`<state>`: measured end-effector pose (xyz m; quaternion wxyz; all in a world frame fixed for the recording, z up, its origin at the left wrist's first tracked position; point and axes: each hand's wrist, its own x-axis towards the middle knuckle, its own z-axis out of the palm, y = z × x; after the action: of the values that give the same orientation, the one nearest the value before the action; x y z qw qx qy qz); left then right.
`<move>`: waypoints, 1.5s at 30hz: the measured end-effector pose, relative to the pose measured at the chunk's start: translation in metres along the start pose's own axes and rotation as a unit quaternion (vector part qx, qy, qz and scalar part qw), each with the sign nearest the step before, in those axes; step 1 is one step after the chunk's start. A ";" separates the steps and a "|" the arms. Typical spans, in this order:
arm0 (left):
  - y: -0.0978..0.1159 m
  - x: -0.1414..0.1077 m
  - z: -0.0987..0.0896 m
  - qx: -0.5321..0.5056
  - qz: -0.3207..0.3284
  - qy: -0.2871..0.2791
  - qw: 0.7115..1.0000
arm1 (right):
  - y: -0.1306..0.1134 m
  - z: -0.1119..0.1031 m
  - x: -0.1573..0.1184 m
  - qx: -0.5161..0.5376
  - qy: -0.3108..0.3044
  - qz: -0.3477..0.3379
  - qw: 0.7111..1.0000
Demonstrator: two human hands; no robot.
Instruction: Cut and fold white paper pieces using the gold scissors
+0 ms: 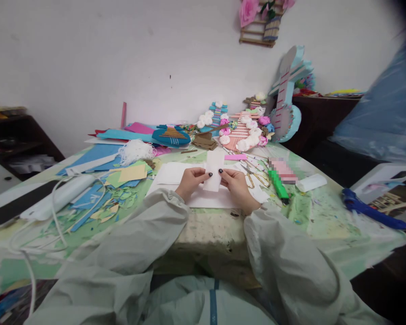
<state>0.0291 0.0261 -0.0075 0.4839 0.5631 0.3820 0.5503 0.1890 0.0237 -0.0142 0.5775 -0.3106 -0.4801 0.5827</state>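
Note:
A narrow strip of white paper (214,169) is held upright between my two hands, above white sheets (170,174) on the table. My left hand (193,181) pinches its left edge, thumb in front and fingers behind. On the opposite edge, my right hand (237,184) grips it the same way. Just beyond the right hand lie gold-handled scissors (253,175) and a green cutter-like tool (277,184). A flat pink strip (235,157) lies behind the paper.
Left on the table (307,243) are paper scraps (116,198), a white string bundle (137,151), a power strip (55,198) and its looped cable. Decorated craft guitars (240,131) stand along the wall. A blue-handled tool (372,210) and a white roll (311,182) lie right.

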 end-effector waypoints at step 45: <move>-0.002 0.005 -0.003 -0.098 -0.029 0.062 0.993 | -0.006 0.001 -0.001 -0.182 -0.019 -0.037 0.982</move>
<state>0.0262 0.0315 -0.0081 0.5282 0.4663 0.3714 0.6047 0.1903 0.0222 -0.0087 0.5231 -0.3812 -0.6003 0.4697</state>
